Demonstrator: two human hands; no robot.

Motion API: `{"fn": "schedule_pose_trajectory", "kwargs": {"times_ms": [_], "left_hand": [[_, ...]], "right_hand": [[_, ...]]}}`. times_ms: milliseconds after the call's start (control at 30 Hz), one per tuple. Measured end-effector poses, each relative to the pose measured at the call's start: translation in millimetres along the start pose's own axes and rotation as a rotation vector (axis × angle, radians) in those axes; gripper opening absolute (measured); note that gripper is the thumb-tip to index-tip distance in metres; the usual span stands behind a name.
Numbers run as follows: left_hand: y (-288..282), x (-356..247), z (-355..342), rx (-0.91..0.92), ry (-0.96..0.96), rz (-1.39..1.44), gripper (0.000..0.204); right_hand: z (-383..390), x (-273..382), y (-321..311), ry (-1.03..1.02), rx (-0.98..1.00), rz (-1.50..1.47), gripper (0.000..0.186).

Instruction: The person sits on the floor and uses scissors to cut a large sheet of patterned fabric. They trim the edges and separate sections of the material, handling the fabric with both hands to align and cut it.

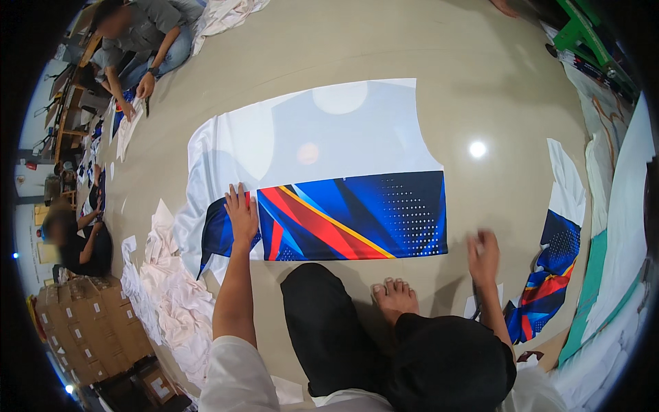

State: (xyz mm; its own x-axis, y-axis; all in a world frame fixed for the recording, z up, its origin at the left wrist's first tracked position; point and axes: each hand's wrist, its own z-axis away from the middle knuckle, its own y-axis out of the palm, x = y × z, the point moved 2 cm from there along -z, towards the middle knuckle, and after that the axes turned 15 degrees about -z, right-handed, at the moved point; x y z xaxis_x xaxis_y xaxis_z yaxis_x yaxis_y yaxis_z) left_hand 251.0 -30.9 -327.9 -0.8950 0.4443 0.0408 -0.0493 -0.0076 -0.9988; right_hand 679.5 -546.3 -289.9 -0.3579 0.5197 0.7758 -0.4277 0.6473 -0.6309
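Note:
A white fabric sheet (343, 130) lies on the floor before me, with a printed blue, red and yellow panel (350, 213) along its lower part. My left hand (241, 214) rests with fingers stretched out at that panel's left edge, beside a folded blue piece (221, 237). Right of the panel, my right hand (483, 255) is over the floor with its fingers curled; what it holds, if anything, is hidden. My bare foot and black-clad legs are just below the panel.
A pile of pale scraps (171, 288) and cardboard boxes (89, 323) are at left. Printed cloth (552, 261) and white sheets (614, 206) lie at right, near a green frame (580, 38). Two co-workers (137, 41) (89, 240) sit at the left.

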Motion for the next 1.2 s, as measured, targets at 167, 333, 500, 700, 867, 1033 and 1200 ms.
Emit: {"fn": "schedule_pose_trajectory", "kwargs": {"times_ms": [167, 333, 500, 700, 867, 1033, 1200], "left_hand": [[3, -6, 4, 0.005, 0.043, -0.038, 0.066], [-2, -31, 1, 0.006, 0.115, -0.046, 0.064], [1, -90, 6, -0.030, 0.136, -0.075, 0.066], [-9, -237, 25, -0.025, 0.287, 0.005, 0.068], [-30, -291, 22, -0.130, 0.480, 0.145, 0.048], [-35, -284, 14, -0.177, 0.493, 0.224, 0.025], [-47, -291, 9, -0.185, 0.530, 0.251, 0.010]], "right_hand": [[-124, 76, 119, -0.149, -0.181, 0.196, 0.047], [-175, 60, 138, -0.224, -0.129, 0.229, 0.025], [-209, 18, 100, -0.288, -0.162, 0.424, 0.022], [-267, -69, -23, -0.231, -0.176, 0.611, 0.024], [-267, -83, -79, -0.307, -0.400, 0.721, 0.025], [-225, 9, 10, -0.544, -0.155, 0.109, 0.026], [-171, 101, 112, -0.606, 0.276, -0.185, 0.029]]}}
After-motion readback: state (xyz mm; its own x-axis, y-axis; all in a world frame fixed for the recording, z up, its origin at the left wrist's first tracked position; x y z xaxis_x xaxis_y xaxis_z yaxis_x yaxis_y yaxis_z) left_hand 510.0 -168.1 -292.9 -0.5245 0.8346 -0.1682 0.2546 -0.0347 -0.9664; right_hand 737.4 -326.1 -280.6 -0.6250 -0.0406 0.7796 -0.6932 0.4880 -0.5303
